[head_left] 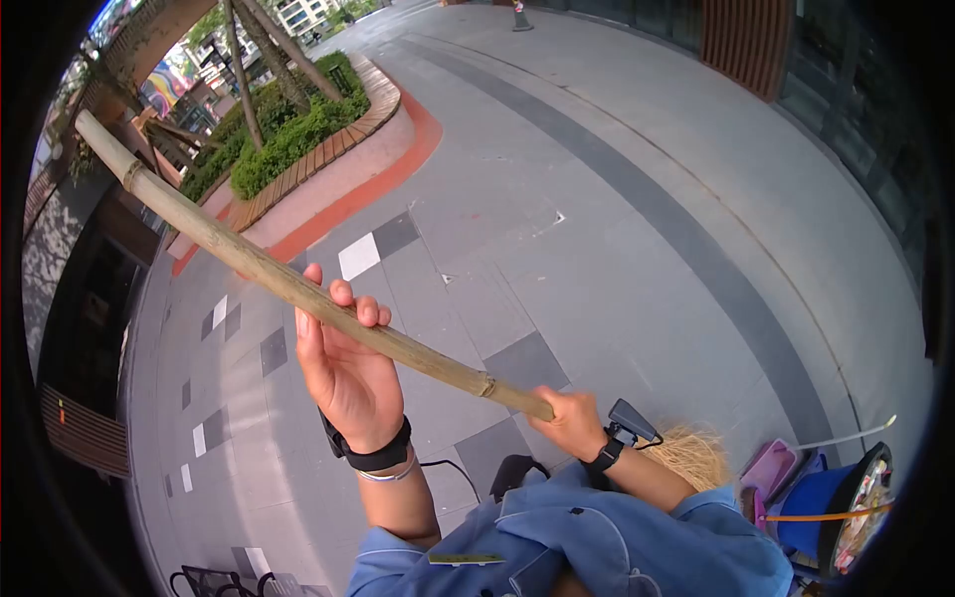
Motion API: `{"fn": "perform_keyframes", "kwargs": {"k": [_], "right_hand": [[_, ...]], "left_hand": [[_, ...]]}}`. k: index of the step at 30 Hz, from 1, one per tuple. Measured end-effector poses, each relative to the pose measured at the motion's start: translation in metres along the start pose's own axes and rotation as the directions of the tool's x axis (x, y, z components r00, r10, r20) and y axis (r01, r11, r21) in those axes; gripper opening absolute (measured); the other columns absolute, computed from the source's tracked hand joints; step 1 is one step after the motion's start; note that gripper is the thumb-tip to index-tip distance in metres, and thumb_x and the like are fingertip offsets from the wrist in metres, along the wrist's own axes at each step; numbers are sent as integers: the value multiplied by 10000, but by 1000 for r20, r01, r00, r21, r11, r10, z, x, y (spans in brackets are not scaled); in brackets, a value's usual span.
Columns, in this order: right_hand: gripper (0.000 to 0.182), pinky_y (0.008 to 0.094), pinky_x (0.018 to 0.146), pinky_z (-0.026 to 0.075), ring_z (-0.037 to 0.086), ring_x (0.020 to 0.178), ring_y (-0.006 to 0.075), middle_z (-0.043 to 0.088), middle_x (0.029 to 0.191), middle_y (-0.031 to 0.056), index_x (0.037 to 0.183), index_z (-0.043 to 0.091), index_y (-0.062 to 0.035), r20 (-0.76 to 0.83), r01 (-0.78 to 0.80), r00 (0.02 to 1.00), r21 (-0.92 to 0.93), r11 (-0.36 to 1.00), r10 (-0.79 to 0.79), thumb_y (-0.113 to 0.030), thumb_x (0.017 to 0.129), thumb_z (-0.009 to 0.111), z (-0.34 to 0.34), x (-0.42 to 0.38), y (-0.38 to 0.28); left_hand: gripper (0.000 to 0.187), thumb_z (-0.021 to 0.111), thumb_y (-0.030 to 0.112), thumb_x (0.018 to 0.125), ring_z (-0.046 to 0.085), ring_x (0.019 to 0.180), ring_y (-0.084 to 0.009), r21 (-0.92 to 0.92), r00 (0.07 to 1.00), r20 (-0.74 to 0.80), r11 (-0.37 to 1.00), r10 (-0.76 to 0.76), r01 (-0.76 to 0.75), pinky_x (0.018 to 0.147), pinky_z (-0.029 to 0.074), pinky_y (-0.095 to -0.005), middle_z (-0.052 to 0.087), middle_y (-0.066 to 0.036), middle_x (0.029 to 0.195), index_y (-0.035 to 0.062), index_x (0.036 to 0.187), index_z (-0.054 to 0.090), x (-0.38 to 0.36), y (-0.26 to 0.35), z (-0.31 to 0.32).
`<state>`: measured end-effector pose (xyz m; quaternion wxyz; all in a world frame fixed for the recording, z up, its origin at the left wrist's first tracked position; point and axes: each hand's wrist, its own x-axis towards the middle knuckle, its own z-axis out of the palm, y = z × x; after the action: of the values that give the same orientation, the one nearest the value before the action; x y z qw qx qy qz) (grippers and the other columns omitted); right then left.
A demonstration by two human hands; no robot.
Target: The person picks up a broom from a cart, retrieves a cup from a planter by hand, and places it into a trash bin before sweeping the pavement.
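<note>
A long bamboo pole (pixel 214 234), the handle of a straw broom, slants from the upper left down to the lower right in front of me. My left hand (pixel 348 373) supports it around the middle, palm turned up, with fingertips curling over its far side. Lower down, my right hand (pixel 572 423) is closed around the pole. Pale straw bristles (pixel 686 456) show behind my right forearm, in line with the pole; the join between them is hidden by the hand and arm. Both wrists wear black straps, and a small black device sits at the right one.
Grey paving (pixel 597 269) with scattered white and dark tiles spreads ahead. A planter with a wooden bench rim (pixel 328 149) stands at the upper left. At the lower right are a blue bucket (pixel 811 507) with litter in it and a pink dustpan-like item (pixel 766 468).
</note>
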<state>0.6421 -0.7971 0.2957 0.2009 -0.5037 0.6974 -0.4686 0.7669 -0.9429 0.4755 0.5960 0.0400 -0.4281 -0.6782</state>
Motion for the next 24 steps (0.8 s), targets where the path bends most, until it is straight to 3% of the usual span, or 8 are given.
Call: {"fn": "perform_keyframes", "kwargs": {"k": [5, 11, 13, 15, 17, 19, 21, 24], "right_hand": [[127, 401, 523, 449, 586, 633, 329, 596, 649, 112, 828, 602, -119, 110, 134, 986, -103, 986, -123, -164, 714, 635, 50, 96, 42], [109, 431, 547, 442, 569, 649, 372, 590, 651, 133, 715, 590, -90, 270, 208, 955, -318, 925, -122, -163, 670, 656, 99, 187, 149], [83, 429, 582, 440, 582, 686, 346, 604, 693, 125, 715, 605, -97, 348, 160, 937, -384, 909, -18, -156, 676, 647, 111, 212, 206], [51, 418, 651, 425, 590, 745, 311, 619, 751, 97, 725, 626, -116, 402, 219, 916, -536, 815, 18, -150, 688, 637, 131, 232, 288], [119, 413, 680, 450, 601, 768, 296, 636, 777, 84, 768, 662, -160, 423, 255, 906, -604, 755, 32, -158, 649, 661, 146, 251, 302], [114, 418, 730, 420, 593, 815, 277, 626, 806, 67, 776, 664, -189, 669, 458, 737, -600, 657, 97, -176, 663, 651, 171, 263, 316], [53, 424, 776, 352, 571, 852, 241, 618, 787, 52, 729, 651, -193, 761, 547, 637, -558, 624, 122, -172, 689, 623, 210, 264, 285], [81, 447, 808, 331, 567, 856, 249, 603, 782, 47, 759, 653, -205, 933, 703, 352, -211, 679, -75, -202, 695, 604, 284, 252, 263]], "left_hand": [[206, 461, 298, 894, 457, 706, -167, 47, 987, -153, 997, -58, 66, 704, 376, -328, 466, -25, 756, 94, 923, 459, 36, -5, -85], [197, 465, 275, 890, 497, 744, -200, 27, 922, -386, 999, -21, 34, 798, 401, -381, 481, -31, 702, 94, 811, 474, 35, -16, -190], [205, 450, 247, 899, 498, 741, -190, 48, 873, -488, 999, 18, 7, 822, 401, -392, 463, -20, 663, 101, 755, 451, 21, -8, -218], [242, 430, 230, 912, 485, 712, -174, 70, 841, -538, 993, -45, 98, 832, 403, -401, 418, -7, 603, 111, 702, 412, -8, -7, -237], [272, 440, 216, 919, 461, 663, -133, 76, 773, -632, 988, -55, 133, 862, 411, -404, 379, 6, 594, 115, 679, 364, -45, -22, -236], [280, 435, 219, 921, 444, 641, -144, 65, 638, -769, 998, 33, 27, 847, 411, -409, 365, 5, 580, 115, 671, 363, -83, -26, -236], [320, 416, 241, 923, 444, 620, -162, 157, 428, -887, 984, 176, -79, 805, 407, -408, 357, 6, 546, 128, 627, 367, -121, -17, -225], [321, 437, 257, 908, 431, 562, -157, 374, 79, -916, 909, 393, -183, 712, 406, -391, 345, 15, 519, 140, 617, 368, -175, 3, -188]]}}
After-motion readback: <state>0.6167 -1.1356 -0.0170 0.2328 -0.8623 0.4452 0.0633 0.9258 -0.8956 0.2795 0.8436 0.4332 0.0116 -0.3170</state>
